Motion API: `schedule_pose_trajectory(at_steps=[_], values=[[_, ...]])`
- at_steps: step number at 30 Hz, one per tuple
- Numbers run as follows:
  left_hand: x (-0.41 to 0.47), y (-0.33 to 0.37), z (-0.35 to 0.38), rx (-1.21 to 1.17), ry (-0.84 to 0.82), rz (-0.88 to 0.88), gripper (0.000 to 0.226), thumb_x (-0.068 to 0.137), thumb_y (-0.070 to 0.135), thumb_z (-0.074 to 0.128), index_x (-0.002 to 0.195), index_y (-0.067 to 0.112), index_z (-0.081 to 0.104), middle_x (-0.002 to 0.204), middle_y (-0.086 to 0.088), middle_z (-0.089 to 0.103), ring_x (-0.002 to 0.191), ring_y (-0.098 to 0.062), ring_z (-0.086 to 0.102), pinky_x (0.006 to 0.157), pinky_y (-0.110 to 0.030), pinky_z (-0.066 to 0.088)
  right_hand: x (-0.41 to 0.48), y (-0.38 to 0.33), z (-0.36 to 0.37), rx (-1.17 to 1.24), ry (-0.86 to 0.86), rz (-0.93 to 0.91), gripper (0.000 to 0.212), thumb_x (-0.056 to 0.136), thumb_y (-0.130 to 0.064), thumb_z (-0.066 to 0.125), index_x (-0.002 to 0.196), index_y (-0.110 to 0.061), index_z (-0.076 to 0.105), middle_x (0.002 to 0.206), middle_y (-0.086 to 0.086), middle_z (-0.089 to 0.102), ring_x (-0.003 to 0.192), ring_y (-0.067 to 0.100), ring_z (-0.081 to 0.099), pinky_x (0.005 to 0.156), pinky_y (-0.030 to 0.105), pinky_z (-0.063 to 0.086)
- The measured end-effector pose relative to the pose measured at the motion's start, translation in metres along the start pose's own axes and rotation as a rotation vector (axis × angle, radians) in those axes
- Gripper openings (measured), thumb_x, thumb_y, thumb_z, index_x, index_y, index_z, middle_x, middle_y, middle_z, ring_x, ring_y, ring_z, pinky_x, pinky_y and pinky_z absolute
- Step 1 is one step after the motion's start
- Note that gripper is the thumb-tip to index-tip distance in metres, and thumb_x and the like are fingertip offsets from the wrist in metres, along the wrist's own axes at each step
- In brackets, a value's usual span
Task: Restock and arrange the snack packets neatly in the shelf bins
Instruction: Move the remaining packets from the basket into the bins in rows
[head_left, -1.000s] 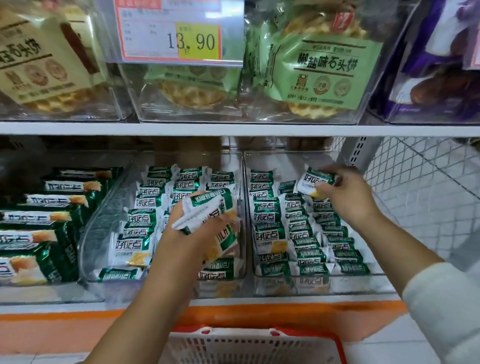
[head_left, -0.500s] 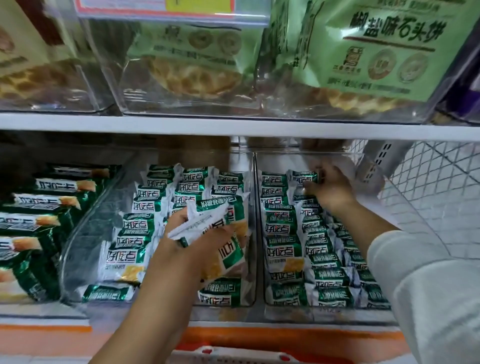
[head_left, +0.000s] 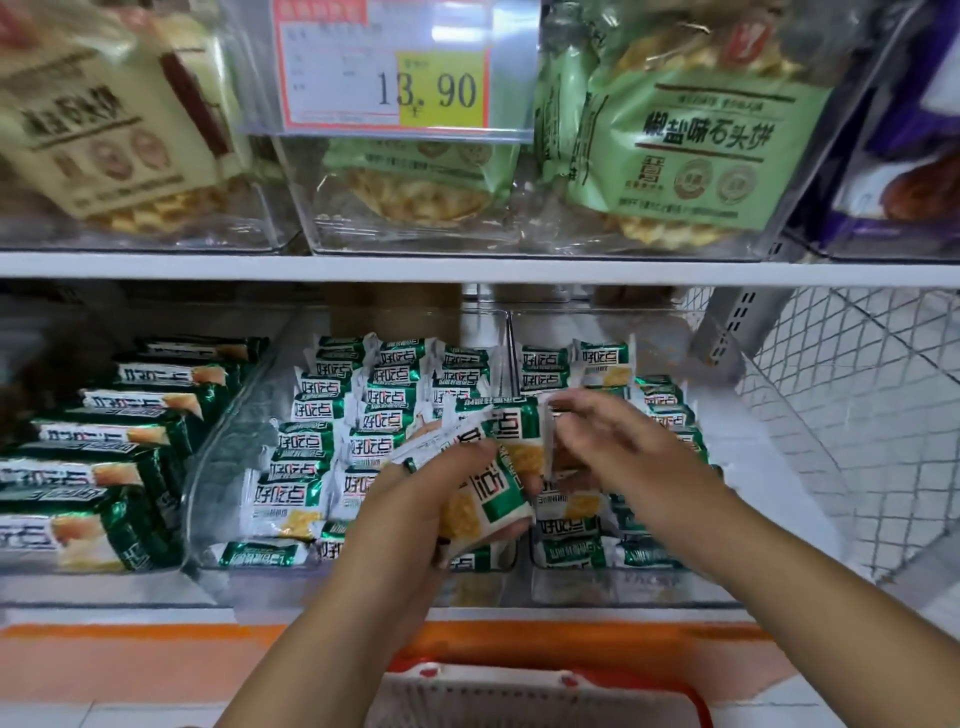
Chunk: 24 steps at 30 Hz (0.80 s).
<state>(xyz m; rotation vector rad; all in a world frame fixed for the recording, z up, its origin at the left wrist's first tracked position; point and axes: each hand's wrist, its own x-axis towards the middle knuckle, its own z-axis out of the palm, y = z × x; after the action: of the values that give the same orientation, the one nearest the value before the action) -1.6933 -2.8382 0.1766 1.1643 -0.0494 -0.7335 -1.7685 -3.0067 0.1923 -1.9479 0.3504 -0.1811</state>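
Small green-and-white snack packets fill two clear bins on the lower shelf, the middle bin (head_left: 223, 467) and the right bin (head_left: 623, 587). My left hand (head_left: 410, 499) grips a bundle of these packets (head_left: 493, 483) in front of the wall between the two bins. My right hand (head_left: 623, 457) has its fingertips at the bundle's top right and pinches the edge of one packet there; motion blur hides the exact grip. One packet (head_left: 602, 361) stands upright at the back of the right bin.
A bin of longer dark green packs (head_left: 104, 467) sits to the left. The upper shelf board (head_left: 467, 270) carries bins of large cracker bags and a 13.90 price tag (head_left: 384, 67). Wire mesh (head_left: 857, 415) closes the right side. A white-and-red basket (head_left: 519, 696) is below.
My right hand left a packet at the back of the right bin and came back toward me to the bundle. My left hand has kept hold of the bundle.
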Motion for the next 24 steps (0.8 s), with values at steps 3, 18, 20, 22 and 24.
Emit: schedule_pose_trajectory(at_steps=[3, 18, 20, 22, 24], values=[[-0.008, -0.003, 0.005, 0.044, -0.013, -0.017, 0.067, 0.06, 0.022, 0.079, 0.113, -0.014, 0.059, 0.09, -0.028, 0.072, 0.076, -0.037, 0.073, 0.057, -0.034, 0.059, -0.012, 0.009, 0.017, 0.106, -0.004, 0.074, 0.046, 0.068, -0.066, 0.063, 0.104, -0.038, 0.062, 0.096, -0.019, 0.07, 0.09, 0.002, 0.067, 0.084, 0.027, 0.056], [0.01, 0.002, -0.009, 0.074, 0.112, 0.042, 0.044, 0.067, 0.009, 0.074, 0.11, 0.012, 0.065, 0.096, -0.02, 0.075, 0.102, -0.045, 0.067, 0.105, -0.068, 0.038, 0.107, 0.088, -0.073, -0.216, 0.536, 0.18, 0.036, 0.087, -0.025, 0.07, 0.114, -0.005, 0.056, 0.107, 0.013, 0.06, 0.094, 0.025, 0.053, 0.068, 0.021, 0.039], [0.012, 0.003, -0.009, 0.06, 0.11, 0.064, 0.035, 0.074, 0.006, 0.068, 0.109, 0.009, 0.065, 0.096, -0.02, 0.075, 0.096, -0.042, 0.07, 0.1, -0.063, 0.046, 0.123, 0.095, -0.07, -0.279, 0.487, 0.204, 0.026, 0.087, -0.025, 0.071, 0.1, -0.01, 0.054, 0.088, 0.003, 0.053, 0.086, 0.022, 0.05, 0.051, 0.015, 0.034], [0.012, 0.005, -0.007, 0.031, 0.086, 0.075, 0.038, 0.068, 0.007, 0.067, 0.104, 0.001, 0.061, 0.092, -0.021, 0.075, 0.086, -0.04, 0.073, 0.082, -0.054, 0.059, 0.134, 0.102, -0.068, -0.267, 0.49, 0.197, 0.025, 0.085, -0.023, 0.073, 0.096, -0.011, 0.055, 0.087, -0.001, 0.053, 0.085, 0.022, 0.051, 0.057, 0.017, 0.04], [0.011, 0.006, -0.006, 0.013, 0.079, 0.088, 0.028, 0.065, 0.007, 0.066, 0.091, 0.0, 0.058, 0.086, -0.022, 0.074, 0.077, -0.038, 0.074, 0.065, -0.046, 0.063, 0.137, 0.106, -0.065, -0.167, 0.517, 0.176, 0.048, 0.081, -0.018, 0.077, 0.121, -0.008, 0.053, 0.111, 0.007, 0.058, 0.098, 0.025, 0.057, 0.078, 0.025, 0.046]])
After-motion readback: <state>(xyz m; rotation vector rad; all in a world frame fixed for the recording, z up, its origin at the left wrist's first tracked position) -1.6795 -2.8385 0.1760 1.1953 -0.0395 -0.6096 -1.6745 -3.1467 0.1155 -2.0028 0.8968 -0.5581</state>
